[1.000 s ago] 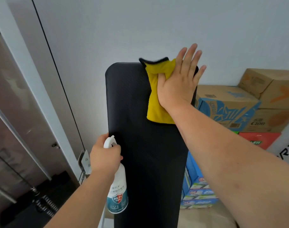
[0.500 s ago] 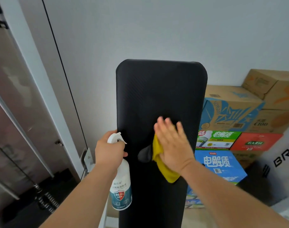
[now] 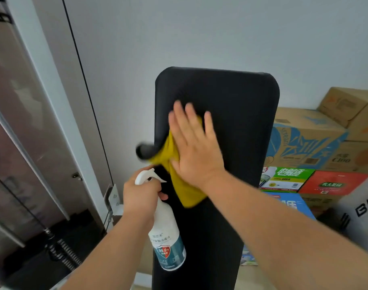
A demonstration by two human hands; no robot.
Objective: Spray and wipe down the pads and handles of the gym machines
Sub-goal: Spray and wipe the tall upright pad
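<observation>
The right hand [image 3: 196,152] presses flat, fingers spread, on a soft yellow cloth [image 3: 183,185] against the upright black pad [image 3: 237,126], firm but slick-looking, while the left hand [image 3: 141,195] clamps the light spray bottle [image 3: 168,237] by its neck

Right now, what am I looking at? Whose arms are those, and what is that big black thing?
The camera sits on a person's head, so you see their own two arms reaching forward. The big black thing is a padded gym bench pad, standing tilted up. The right hand lies flat, pressing a yellow cloth against the pad to wipe it. The left hand grips a white spray bottle of cleaner. Cardboard boxes are stacked at the right by the wall.
</observation>
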